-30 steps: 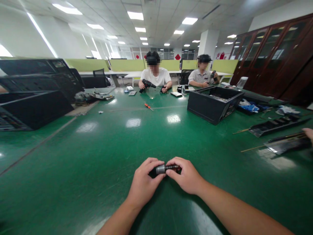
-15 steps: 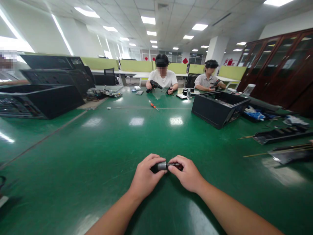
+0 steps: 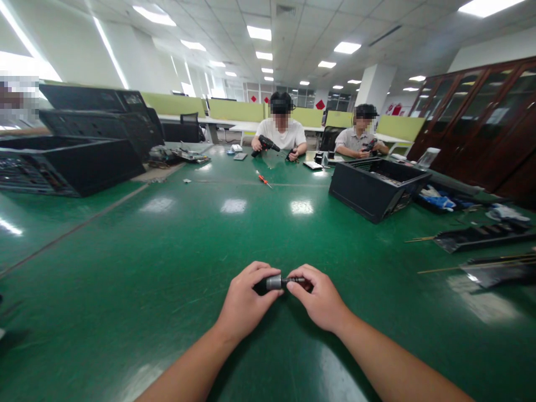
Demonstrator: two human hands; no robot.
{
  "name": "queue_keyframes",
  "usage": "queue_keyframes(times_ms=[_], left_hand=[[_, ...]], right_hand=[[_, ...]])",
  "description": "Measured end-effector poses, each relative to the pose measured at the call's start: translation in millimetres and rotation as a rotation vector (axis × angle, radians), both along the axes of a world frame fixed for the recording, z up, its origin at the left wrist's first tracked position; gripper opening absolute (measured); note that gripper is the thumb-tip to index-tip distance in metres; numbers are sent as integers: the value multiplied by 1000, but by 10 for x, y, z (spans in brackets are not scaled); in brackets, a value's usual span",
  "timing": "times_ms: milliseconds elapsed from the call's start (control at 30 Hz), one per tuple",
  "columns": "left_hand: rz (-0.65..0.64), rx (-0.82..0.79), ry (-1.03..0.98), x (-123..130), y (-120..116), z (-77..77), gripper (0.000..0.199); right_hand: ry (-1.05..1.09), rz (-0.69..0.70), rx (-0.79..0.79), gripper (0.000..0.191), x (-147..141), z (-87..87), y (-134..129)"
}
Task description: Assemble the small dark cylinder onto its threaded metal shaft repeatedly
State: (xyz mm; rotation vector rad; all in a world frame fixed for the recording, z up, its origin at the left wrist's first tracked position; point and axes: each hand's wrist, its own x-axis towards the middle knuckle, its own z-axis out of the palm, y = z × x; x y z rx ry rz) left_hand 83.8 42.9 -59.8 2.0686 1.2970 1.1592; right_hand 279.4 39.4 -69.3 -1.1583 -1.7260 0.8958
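Low over the green table (image 3: pixel 201 245), my left hand (image 3: pixel 247 298) is closed around a dark cylindrical part with a silver collar (image 3: pixel 274 282). My right hand (image 3: pixel 320 298) pinches a thin dark ridged rod (image 3: pixel 295 279) between thumb and fingers. The rod lies in line with the silver collar, its left end at or very near the collar's face; whether it enters cannot be made out. Both hands are near the middle of the view, their fingertips a small gap apart.
A red screwdriver (image 3: pixel 263 180) lies farther back. Open black computer cases stand at right (image 3: pixel 377 190) and left (image 3: pixel 71 167). Thin rods and black trays (image 3: pixel 481 234) are at right. Two people sit opposite, one holding a black drill (image 3: pixel 268 143).
My left hand has shifted slightly left with the cylindrical part, and a little more of the rod shows between the hands. The view has tilted a little.
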Motion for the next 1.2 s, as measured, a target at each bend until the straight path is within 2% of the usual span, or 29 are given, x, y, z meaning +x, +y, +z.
queue_keyframes(times_ms=[833,1200], left_hand=[[-9,63,-39,-20,-8,20,28],[19,111,-53,-32,2,38,28]], right_hand=[[77,-32,64,8,-16,-15,-3],[123,-35,0,12,-4,-60,20]])
